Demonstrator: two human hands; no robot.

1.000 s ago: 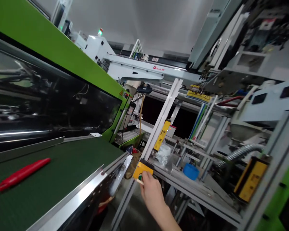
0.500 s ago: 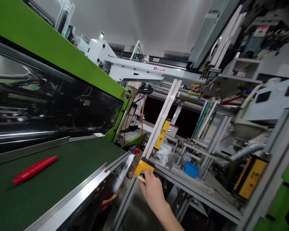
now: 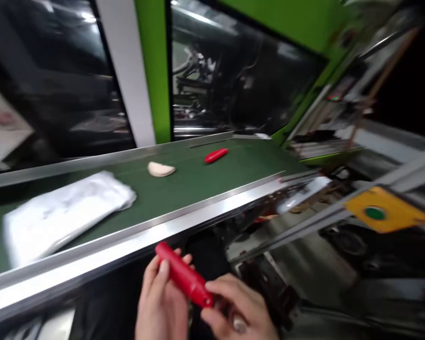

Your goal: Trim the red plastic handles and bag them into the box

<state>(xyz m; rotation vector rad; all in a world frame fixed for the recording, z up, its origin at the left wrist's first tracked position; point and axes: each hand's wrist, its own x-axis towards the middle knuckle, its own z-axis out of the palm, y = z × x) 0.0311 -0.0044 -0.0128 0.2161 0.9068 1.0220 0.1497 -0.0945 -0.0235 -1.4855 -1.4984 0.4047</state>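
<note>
A red tube-like plastic part [image 3: 184, 277] is held in front of the conveyor's near edge, slanting down to the right. My left hand [image 3: 163, 297] is closed around its upper length, thumb on top. At the part's lower end, which has a small hole, my right hand [image 3: 239, 304] has its thumb and forefinger close to or touching the rim. Its curled fingers also hold a thin tool with a pale rounded end [image 3: 240, 324]; the rest of that tool is hidden.
The green conveyor belt [image 3: 187, 186] bears a white plastic bag [image 3: 71, 208], a cream curved piece [image 3: 160, 169] and another red part [image 3: 216, 155]. A metal rail [image 3: 156, 234] edges the belt. Right stands a yellow box with a green button [image 3: 374, 213]. Behind is a green machine [image 3: 286, 21].
The view has swung left and down. My right hand has left the yellow button box and is now at the red part. My left hand has come into view, holding that part.
</note>
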